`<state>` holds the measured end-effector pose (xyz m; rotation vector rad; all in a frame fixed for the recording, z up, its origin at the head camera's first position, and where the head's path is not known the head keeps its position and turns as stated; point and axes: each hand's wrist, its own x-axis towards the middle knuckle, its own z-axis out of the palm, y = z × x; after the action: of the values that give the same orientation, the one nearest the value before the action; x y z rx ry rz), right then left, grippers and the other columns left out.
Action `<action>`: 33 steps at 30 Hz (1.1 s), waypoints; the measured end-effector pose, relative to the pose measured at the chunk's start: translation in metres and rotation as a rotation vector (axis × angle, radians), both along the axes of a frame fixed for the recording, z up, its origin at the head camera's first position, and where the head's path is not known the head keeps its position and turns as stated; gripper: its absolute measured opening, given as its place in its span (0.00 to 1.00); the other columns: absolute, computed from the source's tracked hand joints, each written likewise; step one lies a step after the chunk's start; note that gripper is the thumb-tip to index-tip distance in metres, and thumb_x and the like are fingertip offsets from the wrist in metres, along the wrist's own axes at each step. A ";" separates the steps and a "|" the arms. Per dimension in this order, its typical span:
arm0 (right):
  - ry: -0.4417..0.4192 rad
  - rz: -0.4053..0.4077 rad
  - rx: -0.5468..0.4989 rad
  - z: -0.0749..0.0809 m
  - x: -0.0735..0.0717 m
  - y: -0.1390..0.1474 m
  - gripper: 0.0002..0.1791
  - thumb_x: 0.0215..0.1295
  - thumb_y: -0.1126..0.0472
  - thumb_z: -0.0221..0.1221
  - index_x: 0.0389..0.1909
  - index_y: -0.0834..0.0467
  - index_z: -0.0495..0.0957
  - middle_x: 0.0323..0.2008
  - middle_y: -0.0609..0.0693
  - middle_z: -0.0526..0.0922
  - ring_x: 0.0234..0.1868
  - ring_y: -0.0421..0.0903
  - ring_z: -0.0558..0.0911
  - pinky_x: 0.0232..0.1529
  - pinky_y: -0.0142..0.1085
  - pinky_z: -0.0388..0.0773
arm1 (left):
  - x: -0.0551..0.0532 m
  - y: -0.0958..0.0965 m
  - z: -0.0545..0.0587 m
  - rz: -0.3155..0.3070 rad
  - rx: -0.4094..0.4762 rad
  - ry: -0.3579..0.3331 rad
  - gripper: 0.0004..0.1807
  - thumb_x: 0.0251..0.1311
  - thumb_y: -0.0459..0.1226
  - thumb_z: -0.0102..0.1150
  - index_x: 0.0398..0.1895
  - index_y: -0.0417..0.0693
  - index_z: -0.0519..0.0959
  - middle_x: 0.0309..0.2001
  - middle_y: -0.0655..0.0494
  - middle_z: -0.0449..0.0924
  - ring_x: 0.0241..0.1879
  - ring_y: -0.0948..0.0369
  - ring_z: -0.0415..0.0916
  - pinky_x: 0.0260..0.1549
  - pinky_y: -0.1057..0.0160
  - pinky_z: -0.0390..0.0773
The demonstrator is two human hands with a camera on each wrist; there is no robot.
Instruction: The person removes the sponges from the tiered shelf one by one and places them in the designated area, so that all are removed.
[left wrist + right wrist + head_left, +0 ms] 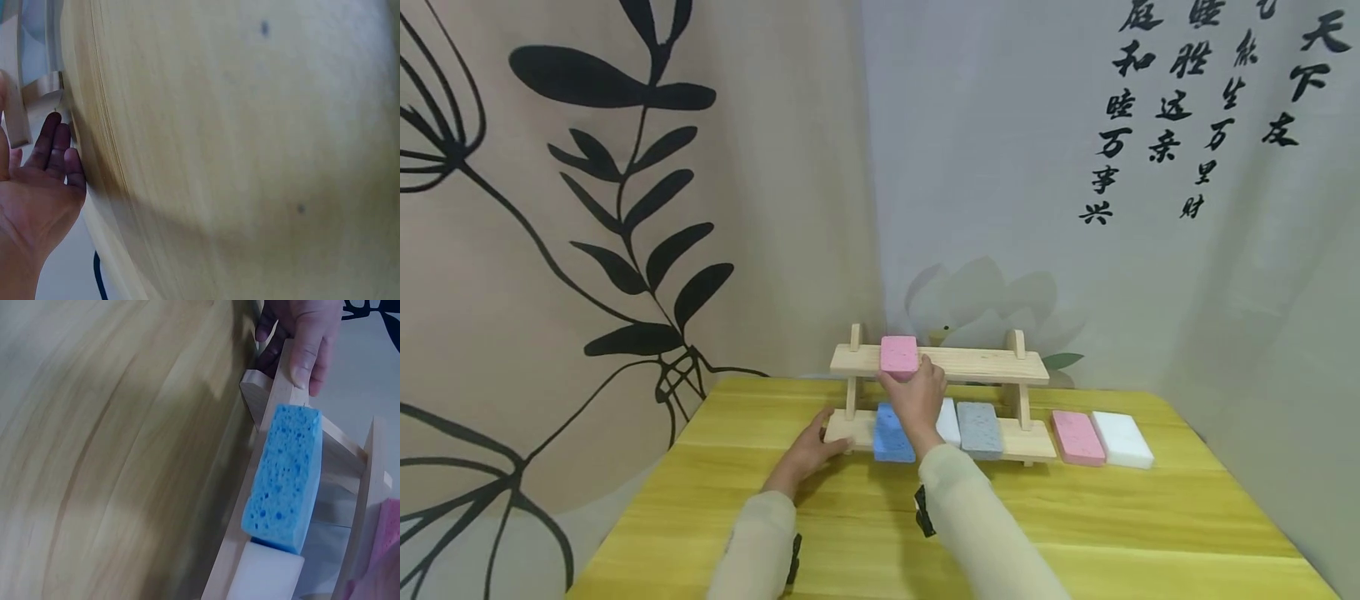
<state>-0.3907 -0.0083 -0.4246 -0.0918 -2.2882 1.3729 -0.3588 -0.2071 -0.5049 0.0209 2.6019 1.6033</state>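
A two-tier wooden rack [977, 363] stands on the table. On its upper board a pink sponge [898, 353] stands upright, its lower edge pinched by my right hand [917, 402]. My left hand [809, 452] grips the left end of the lower board; in the right wrist view its thumb [304, 356] lies on top with fingers beneath. Along the lower board lean a blue sponge [892, 440], a white sponge [951, 425] partly behind my right hand, and a grey sponge [979, 432]. The right wrist view shows the pink sponge [389, 528] only at its edge.
Right of the rack, another pink sponge [1078, 438] and another white sponge [1122, 440] lie side by side on the yellow wooden table [1150, 525]. Behind the table hangs a printed cloth backdrop [790, 208], close to the rack's back.
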 end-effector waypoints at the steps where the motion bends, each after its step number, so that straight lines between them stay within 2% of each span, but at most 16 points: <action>1: -0.002 -0.006 -0.001 0.000 -0.001 -0.001 0.47 0.50 0.45 0.75 0.64 0.67 0.68 0.54 0.63 0.72 0.57 0.59 0.68 0.56 0.51 0.68 | -0.001 0.001 0.000 0.003 0.003 -0.005 0.49 0.64 0.51 0.64 0.79 0.49 0.48 0.63 0.34 0.67 0.57 0.45 0.72 0.55 0.42 0.72; 13: -0.057 -0.049 0.026 0.000 -0.008 -0.004 0.46 0.49 0.42 0.75 0.63 0.64 0.71 0.52 0.60 0.75 0.54 0.56 0.71 0.55 0.49 0.68 | 0.002 0.005 0.001 0.016 0.018 -0.014 0.50 0.62 0.53 0.66 0.79 0.51 0.49 0.66 0.34 0.65 0.59 0.42 0.70 0.56 0.41 0.71; 22: -0.058 -0.050 0.054 -0.002 -0.012 0.000 0.42 0.52 0.44 0.74 0.62 0.64 0.72 0.52 0.60 0.76 0.54 0.56 0.71 0.55 0.49 0.68 | 0.000 0.005 0.000 0.028 0.028 -0.025 0.50 0.61 0.53 0.67 0.79 0.53 0.49 0.67 0.32 0.64 0.60 0.41 0.70 0.57 0.40 0.70; 33: -0.025 0.014 0.035 0.003 -0.007 0.012 0.37 0.53 0.47 0.73 0.57 0.67 0.75 0.50 0.61 0.76 0.53 0.57 0.72 0.53 0.50 0.70 | -0.002 0.003 -0.001 0.024 0.001 -0.027 0.51 0.61 0.53 0.66 0.80 0.51 0.48 0.69 0.30 0.60 0.64 0.37 0.65 0.59 0.38 0.68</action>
<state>-0.3972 0.0041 -0.4213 -0.0824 -2.3359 1.3456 -0.3606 -0.2039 -0.5060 -0.0324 2.5915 1.6009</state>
